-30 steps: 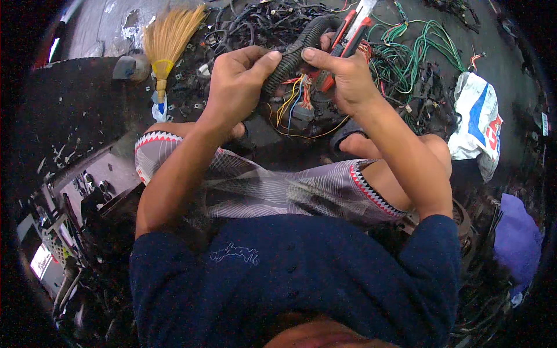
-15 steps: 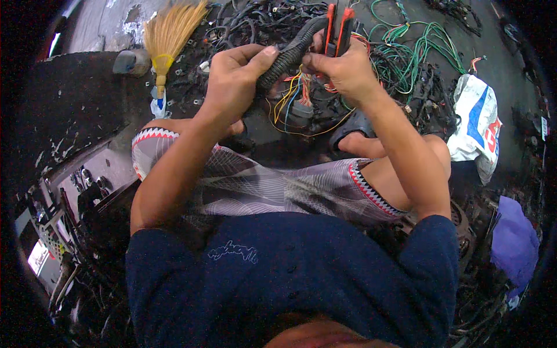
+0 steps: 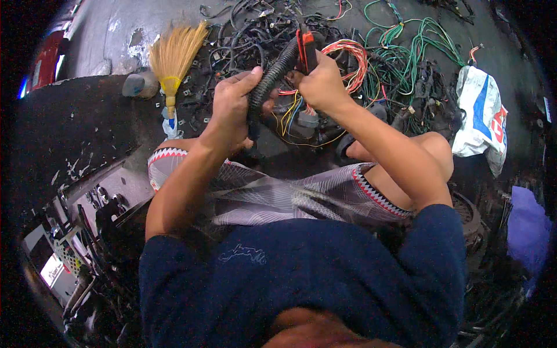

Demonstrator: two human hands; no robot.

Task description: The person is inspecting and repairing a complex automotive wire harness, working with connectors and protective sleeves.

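A black corrugated conduit [image 3: 276, 73] is raised over the floor, tilted up to the right. My left hand [image 3: 231, 98] is closed around its lower part, with the thumb on top. In my right hand [image 3: 320, 84] is a pliers-like tool with red and black handles [image 3: 306, 49], its narrow end pointing away from me. The tool lies against or right beside the conduit's upper part; I cannot tell whether its jaws grip it. Below hang yellow and blue wires [image 3: 288, 116] near a grey connector [image 3: 308, 119]. Red and white wires [image 3: 355, 61] loop to the right of my right hand.
A straw broom [image 3: 177, 52] lies at the left beside a clear plastic container [image 3: 139, 85]. Tangled black harnesses [image 3: 241, 43] spread across the floor ahead. Green wires [image 3: 426, 49] lie to the right, near a white bag [image 3: 473, 110]. A purple cloth [image 3: 527, 226] is at the far right.
My right hand has moved left and slightly nearer with the tool, which has turned. The conduit now stands steeper. The red and white wire loop has come into fuller view.
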